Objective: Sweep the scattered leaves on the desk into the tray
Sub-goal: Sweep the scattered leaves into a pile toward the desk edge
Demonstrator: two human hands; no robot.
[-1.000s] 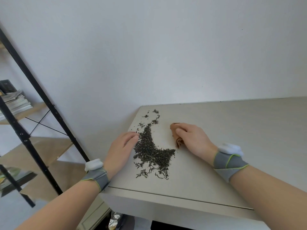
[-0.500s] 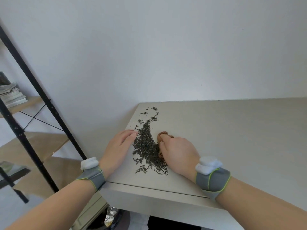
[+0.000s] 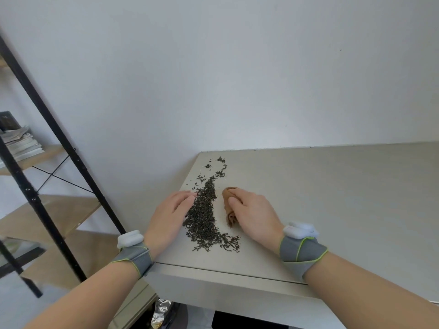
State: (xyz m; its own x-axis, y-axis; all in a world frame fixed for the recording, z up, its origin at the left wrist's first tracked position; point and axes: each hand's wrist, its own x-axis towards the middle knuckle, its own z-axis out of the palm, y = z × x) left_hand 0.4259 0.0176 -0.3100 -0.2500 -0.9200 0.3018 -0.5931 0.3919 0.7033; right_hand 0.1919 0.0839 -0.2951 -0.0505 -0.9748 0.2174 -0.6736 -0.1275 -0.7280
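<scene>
While leaves [image 3: 203,214] lie between the hands, left hand [image 3: 169,213] lies flat, right hand [image 3: 253,214] grips brown tray [image 3: 229,216].

Matt smooth desk [image 3: 332,198], dry crinkled leaves [image 3: 204,214], wooden shelf [image 3: 47,217]

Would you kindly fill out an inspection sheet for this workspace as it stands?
Surface: pale grey desk, leaves at its left end.
Job's things: dark loose tea leaves heaped in a strip; small brown wooden tray right of them.
Clutter: crumpled foil packet below the desk.
Hands: left hand flat against the leaves; right hand grips the tray.
Cables: nothing seen.
Surroundings: white wall; black-framed wooden shelf with stacked books.
</scene>
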